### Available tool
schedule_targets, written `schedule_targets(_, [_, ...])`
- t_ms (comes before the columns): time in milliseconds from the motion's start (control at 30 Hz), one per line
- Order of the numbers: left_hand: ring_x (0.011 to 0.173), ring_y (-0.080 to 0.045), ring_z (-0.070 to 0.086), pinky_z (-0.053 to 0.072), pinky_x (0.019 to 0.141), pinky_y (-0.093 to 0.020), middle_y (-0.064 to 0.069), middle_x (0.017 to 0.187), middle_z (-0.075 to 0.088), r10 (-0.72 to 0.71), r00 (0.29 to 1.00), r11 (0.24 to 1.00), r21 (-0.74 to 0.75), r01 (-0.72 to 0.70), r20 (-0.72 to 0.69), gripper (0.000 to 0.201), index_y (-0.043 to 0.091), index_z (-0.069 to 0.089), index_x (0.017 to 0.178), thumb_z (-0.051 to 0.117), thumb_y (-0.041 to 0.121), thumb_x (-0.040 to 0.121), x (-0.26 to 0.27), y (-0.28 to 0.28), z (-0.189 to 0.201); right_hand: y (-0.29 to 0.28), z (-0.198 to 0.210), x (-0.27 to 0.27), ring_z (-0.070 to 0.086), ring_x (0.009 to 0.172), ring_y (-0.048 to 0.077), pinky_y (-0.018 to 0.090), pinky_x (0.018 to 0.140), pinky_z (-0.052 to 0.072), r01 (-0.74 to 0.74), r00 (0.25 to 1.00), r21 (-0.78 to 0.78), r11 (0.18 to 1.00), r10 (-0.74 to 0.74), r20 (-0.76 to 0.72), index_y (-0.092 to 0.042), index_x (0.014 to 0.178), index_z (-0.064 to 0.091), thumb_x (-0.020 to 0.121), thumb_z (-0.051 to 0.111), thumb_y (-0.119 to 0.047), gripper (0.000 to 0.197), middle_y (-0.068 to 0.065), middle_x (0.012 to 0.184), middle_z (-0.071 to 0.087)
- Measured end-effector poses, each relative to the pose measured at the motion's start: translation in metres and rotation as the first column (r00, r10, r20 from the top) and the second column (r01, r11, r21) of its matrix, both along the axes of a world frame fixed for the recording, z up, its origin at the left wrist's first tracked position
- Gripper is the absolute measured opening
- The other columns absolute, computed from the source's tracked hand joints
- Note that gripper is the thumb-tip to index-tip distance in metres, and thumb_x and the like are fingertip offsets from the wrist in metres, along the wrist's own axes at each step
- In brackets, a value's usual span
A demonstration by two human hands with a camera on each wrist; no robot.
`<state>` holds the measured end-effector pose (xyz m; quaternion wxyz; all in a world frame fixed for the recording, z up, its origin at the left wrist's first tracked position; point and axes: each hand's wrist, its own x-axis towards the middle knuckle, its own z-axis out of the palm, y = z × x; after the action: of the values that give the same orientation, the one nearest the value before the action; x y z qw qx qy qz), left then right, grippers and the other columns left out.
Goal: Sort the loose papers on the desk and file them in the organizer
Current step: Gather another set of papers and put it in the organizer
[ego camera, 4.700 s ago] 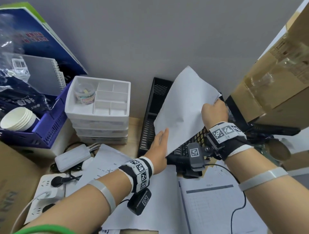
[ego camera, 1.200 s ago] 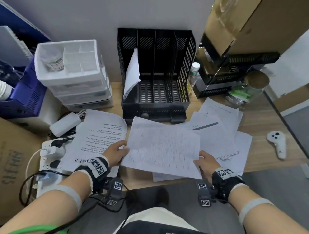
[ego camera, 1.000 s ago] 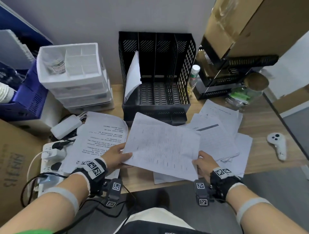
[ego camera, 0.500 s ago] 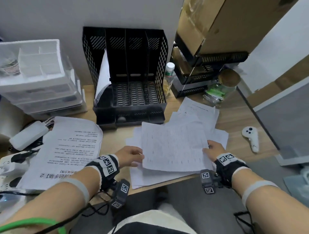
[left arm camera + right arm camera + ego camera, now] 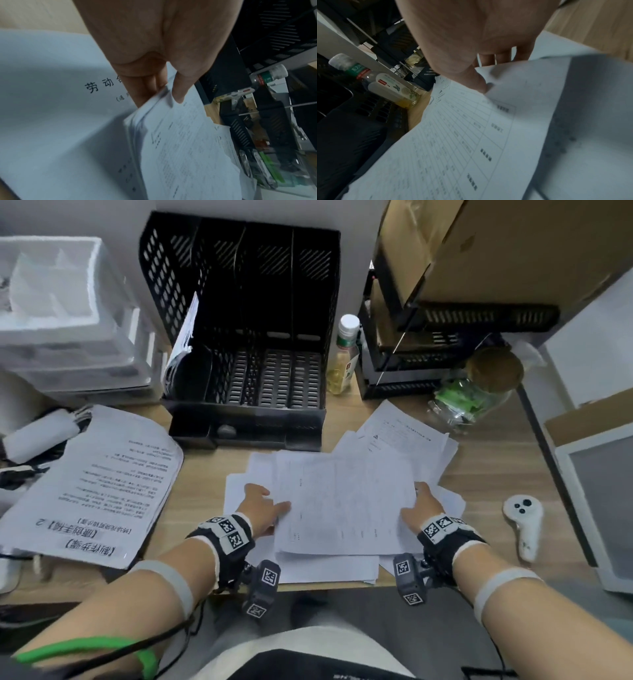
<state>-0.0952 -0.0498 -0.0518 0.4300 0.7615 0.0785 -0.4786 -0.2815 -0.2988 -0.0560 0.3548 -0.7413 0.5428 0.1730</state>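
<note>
A thin sheaf of printed table sheets [image 5: 346,501] lies over the loose paper pile [image 5: 308,570] at the desk's front edge. My left hand [image 5: 263,510] pinches its left edge, thumb on top [image 5: 178,93] and fingers beneath. My right hand [image 5: 419,506] pinches the right edge, thumb [image 5: 479,83] on top of the table sheet [image 5: 462,135]. The black mesh organizer [image 5: 246,412] stands behind at the wall, with one white sheet [image 5: 183,337] leaning in its leftmost slot. A stapled printed document [image 5: 96,484] lies to the left.
White drawer boxes [image 5: 65,337] stand at the back left, a bottle [image 5: 342,354] and black racks [image 5: 428,354] under cardboard boxes at the back right. A glass jar [image 5: 476,392] and a white controller [image 5: 524,525] lie right of the papers. A power strip and cables sit at the far left.
A sheet held at the organizer earlier now stands in its left slot. Both hands have carried the table sheets rightward and lowered them onto the pile at the desk's front edge.
</note>
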Motion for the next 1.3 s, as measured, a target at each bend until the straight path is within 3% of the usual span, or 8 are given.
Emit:
schedule_targets(300, [0.104, -0.034, 0.069, 0.058, 0.089, -0.053, -0.010, 0.115, 0.070, -0.252, 0.967, 0.965, -0.065, 0.254, 0.038, 0.045, 0.028, 0.053, 0.128, 0.048, -0.002, 0.094, 0.022, 0.019, 0.038, 0.004, 0.010, 0.008, 0.050, 0.066, 0.016, 0.025, 0.054, 0.038, 0.016, 0.976, 0.160, 0.987, -0.050, 0.211, -0.007, 0.120, 0.055, 0.088, 0.048, 0.002, 0.034, 0.008, 0.090, 0.058])
schedule_targets(433, [0.101, -0.028, 0.070, 0.059, 0.081, -0.042, -0.006, 0.111, 0.072, -0.166, 0.978, 0.972, -0.144, 0.184, 0.129, 0.043, 0.021, 0.060, 0.126, 0.048, -0.006, 0.094, 0.048, 0.035, 0.067, 0.007, 0.032, 0.026, 0.057, 0.097, 0.027, 0.034, 0.081, 0.047, 0.121, 0.918, 0.188, 0.975, -0.182, 0.352, -0.012, 0.137, 0.034, 0.085, 0.064, -0.002, 0.061, 0.015, 0.118, 0.054])
schedule_targets(567, [0.100, -0.032, 0.071, 0.060, 0.081, -0.044, -0.015, 0.119, 0.072, -0.117, 0.979, 0.961, -0.229, 0.154, 0.169, 0.045, 0.015, 0.062, 0.126, 0.044, -0.009, 0.092, 0.086, 0.041, 0.102, 0.028, 0.089, 0.055, 0.034, 0.133, 0.015, 0.037, 0.115, 0.030, -0.224, 0.836, -0.217, 0.950, 0.302, 0.459, -0.026, 0.147, 0.028, 0.071, 0.083, -0.040, 0.094, -0.001, 0.142, 0.033])
schedule_targets(700, [0.068, -0.026, 0.068, 0.056, 0.050, -0.027, -0.024, 0.100, 0.068, -0.061, 0.979, 0.937, -0.327, 0.124, 0.197, 0.034, -0.003, 0.058, 0.120, 0.037, -0.008, 0.094, 0.119, 0.033, 0.157, 0.078, 0.140, 0.085, 0.021, 0.146, 0.008, 0.035, 0.120, 0.023, -0.734, 0.630, -0.051, 0.677, 0.707, 0.322, -0.038, 0.154, 0.003, 0.058, 0.075, -0.075, 0.126, -0.013, 0.160, 0.015])
schedule_targets(800, [0.049, -0.021, 0.064, 0.051, 0.042, -0.026, -0.015, 0.076, 0.066, -0.162, 0.967, 0.888, -0.397, 0.230, 0.197, 0.029, 0.000, 0.059, 0.111, 0.036, -0.003, 0.093, 0.136, 0.025, 0.195, 0.108, 0.140, 0.110, 0.037, 0.141, 0.022, 0.038, 0.113, 0.036, -0.760, 0.593, -0.202, 0.618, 0.786, 0.178, -0.044, 0.151, -0.008, 0.077, 0.070, -0.057, 0.109, -0.004, 0.160, 0.024])
schedule_targets(900, [0.055, -0.022, 0.064, 0.059, 0.060, -0.033, -0.012, 0.068, 0.066, -0.198, 0.963, 0.833, -0.486, 0.264, 0.183, 0.024, 0.000, 0.060, 0.103, 0.041, 0.011, 0.096, 0.152, 0.017, 0.220, 0.122, 0.143, 0.131, 0.063, 0.100, 0.034, 0.039, 0.082, 0.053, -0.649, 0.646, -0.475, 0.595, 0.760, 0.068, -0.053, 0.145, 0.008, 0.095, 0.049, -0.026, 0.070, 0.009, 0.121, 0.064])
schedule_targets(1067, [0.087, -0.029, 0.074, 0.061, 0.081, -0.039, -0.015, 0.090, 0.073, -0.154, 0.974, 0.824, -0.522, 0.219, 0.166, 0.056, 0.009, 0.062, 0.122, 0.039, 0.055, 0.099, 0.182, 0.019, 0.217, 0.131, 0.167, 0.151, 0.063, 0.110, 0.031, 0.035, 0.088, 0.049, -0.391, 0.724, -0.474, 0.789, 0.582, 0.371, -0.018, 0.138, 0.049, 0.100, 0.047, -0.022, 0.039, 0.010, 0.120, 0.068])
schedule_targets(1300, [0.119, -0.019, 0.055, 0.044, 0.093, -0.033, -0.006, 0.133, 0.062, -0.290, 0.885, 0.852, -0.322, 0.412, 0.365, 0.035, 0.012, 0.058, 0.134, 0.050, 0.009, 0.100, 0.196, 0.031, 0.189, 0.148, 0.197, 0.213, 0.058, 0.122, 0.027, 0.047, 0.106, 0.045, -0.182, 0.730, -0.218, 0.959, 0.281, 0.623, -0.020, 0.131, 0.057, 0.089, 0.053, -0.046, 0.049, 0.003, 0.129, 0.065])
